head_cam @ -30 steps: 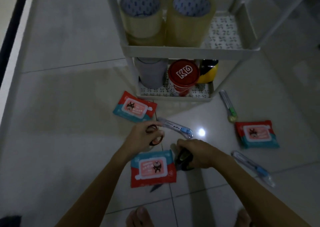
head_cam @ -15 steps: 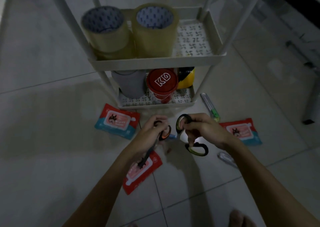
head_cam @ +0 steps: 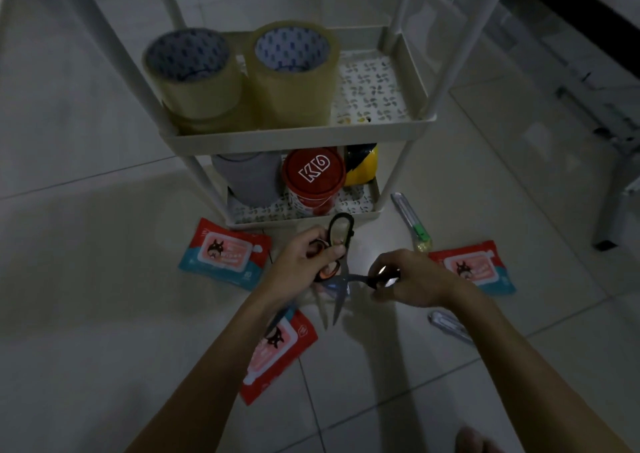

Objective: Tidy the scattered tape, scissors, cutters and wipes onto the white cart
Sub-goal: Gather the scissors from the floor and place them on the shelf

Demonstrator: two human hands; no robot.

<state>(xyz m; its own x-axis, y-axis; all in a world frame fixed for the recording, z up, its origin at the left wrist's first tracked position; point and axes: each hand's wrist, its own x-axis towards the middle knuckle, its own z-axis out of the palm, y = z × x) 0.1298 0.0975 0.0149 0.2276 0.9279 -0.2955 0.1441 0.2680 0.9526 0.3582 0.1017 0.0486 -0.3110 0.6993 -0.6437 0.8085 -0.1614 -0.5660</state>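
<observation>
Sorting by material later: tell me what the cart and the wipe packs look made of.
White cart: apparently plastic trays, matte cream, with moulded rims; the posts' material is unclear. Wipe packs: soft plastic film, slightly glossy, with crinkled edges and printed labels.

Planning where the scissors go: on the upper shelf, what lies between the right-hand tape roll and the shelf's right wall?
Nothing: in the head view that stretch of shelf from the right tape roll to the right wall is bare patterned liner.
</observation>
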